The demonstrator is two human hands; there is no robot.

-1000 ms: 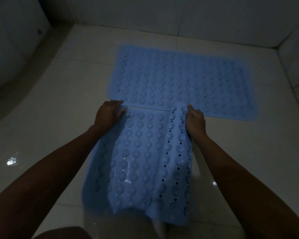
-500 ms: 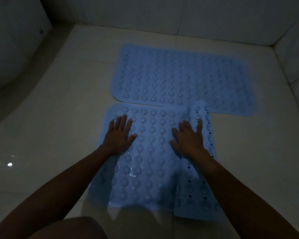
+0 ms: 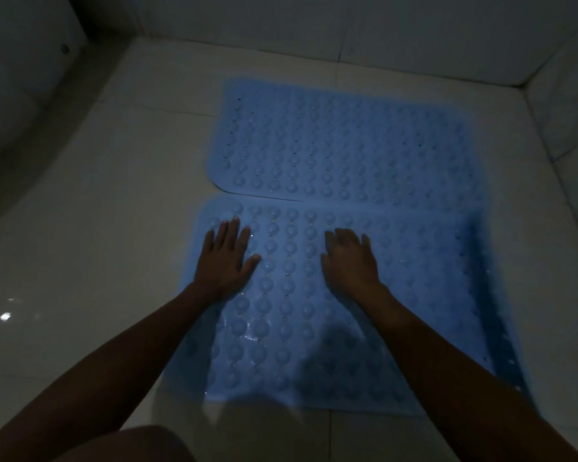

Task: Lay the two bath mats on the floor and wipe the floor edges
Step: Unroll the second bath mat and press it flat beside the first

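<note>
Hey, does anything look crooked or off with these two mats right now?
Slightly. The near mat sits a bit askew to the far mat: a thin wedge of floor shows between them on the left, closing toward the right. Both lie flat.

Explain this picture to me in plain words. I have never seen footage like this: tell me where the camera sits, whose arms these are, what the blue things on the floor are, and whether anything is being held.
There is no machine here. A person wears a wide-angle camera on the head, looking forward and down, so the two arms reaching in from the bottom are that person's own. The room is a dim bathroom with a pale tiled floor. Two blue bath mats covered in round bumps lie on it: the far mat near the wall, and the near mat just in front of it, their long edges meeting. The left hand and the right hand both rest palm down on the near mat, fingers spread. Nothing is held; they seem to be pressing it flat.
</note>
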